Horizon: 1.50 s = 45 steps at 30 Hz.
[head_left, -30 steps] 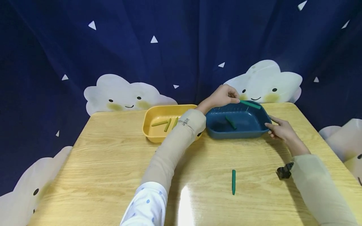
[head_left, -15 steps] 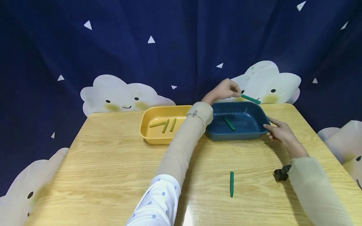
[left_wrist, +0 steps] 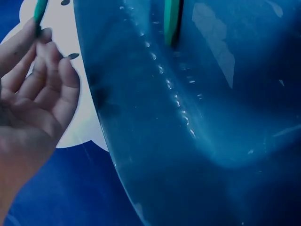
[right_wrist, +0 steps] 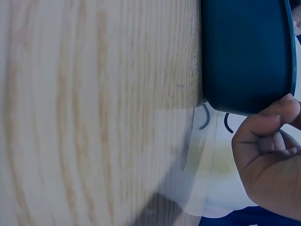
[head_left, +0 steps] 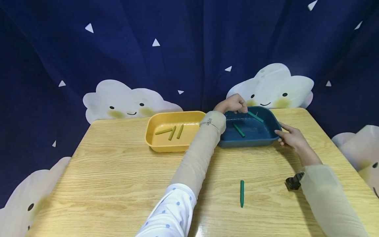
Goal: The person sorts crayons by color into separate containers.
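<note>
My left hand (head_left: 235,103) pinches one end of a green crayon (head_left: 255,116) over the back of the blue basin (head_left: 248,143). In the left wrist view, the held crayon (left_wrist: 40,10) shows between thumb and fingertips at the top left, beside the basin's rim. A second green crayon (head_left: 238,130) lies on the basin's floor. My right hand (head_left: 293,138) grips the basin's right end, its thumb on the rim, as the right wrist view shows. Another green crayon (head_left: 242,193) rests on the wooden table, in front of the basin.
Left of the blue basin stands a yellow basin (head_left: 168,148) with several yellowish crayons (head_left: 180,131) in it; my left forearm crosses its right side. A black device (head_left: 293,183) sits by my right sleeve. A dark blue curtain (head_left: 127,52) hangs behind the table (head_left: 118,184).
My left hand rose a little with the green crayon, then came down towards the blue basin's back wall. My right hand has kept its grip on the rim. The head view shifted slightly.
</note>
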Tool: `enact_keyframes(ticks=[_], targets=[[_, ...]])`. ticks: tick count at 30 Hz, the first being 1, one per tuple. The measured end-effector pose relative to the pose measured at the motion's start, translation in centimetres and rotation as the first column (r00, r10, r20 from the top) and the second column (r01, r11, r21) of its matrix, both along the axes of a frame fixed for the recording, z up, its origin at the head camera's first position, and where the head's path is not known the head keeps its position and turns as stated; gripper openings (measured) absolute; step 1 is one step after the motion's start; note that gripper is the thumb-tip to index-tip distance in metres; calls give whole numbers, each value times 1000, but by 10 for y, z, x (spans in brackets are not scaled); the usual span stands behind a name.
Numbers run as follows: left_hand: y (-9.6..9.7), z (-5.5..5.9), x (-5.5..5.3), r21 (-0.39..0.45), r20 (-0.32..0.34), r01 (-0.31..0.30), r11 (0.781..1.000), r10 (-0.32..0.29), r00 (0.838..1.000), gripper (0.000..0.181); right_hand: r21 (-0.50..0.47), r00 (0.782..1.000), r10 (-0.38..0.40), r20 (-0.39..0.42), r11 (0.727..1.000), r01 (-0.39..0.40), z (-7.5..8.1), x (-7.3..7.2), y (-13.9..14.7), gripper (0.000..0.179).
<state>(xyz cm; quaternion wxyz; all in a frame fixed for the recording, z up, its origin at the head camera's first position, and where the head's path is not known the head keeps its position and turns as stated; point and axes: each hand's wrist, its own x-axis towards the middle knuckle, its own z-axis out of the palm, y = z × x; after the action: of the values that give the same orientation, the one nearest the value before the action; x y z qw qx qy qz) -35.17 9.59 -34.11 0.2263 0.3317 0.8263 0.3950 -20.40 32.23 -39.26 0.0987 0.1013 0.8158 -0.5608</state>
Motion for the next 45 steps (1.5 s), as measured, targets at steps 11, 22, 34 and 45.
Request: enact_keyframes(ticks=[11, 22, 34, 45], targets=[[-11, 2, 6, -201, 218, -103, 974, 147, 965, 14, 0, 1000, 5, -27, 1000, -5, 1, 1, -6, 62], [-16, 20, 19, 144, 184, -74, 987, 47, 982, 20, -6, 1000, 4, -23, 1000, -4, 3, -1, -7, 61], [-22, 18, 74, 307, 103, 138, 942, -177, 979, 31, 0, 1000, -4, 1, 1000, 4, 3, 2, -2, 63], [-51, -9, 114, 331, 80, 130, 935, -165, 983, 34, -46, 1000, -2, 5, 999, 2, 1, 2, 0, 64]])
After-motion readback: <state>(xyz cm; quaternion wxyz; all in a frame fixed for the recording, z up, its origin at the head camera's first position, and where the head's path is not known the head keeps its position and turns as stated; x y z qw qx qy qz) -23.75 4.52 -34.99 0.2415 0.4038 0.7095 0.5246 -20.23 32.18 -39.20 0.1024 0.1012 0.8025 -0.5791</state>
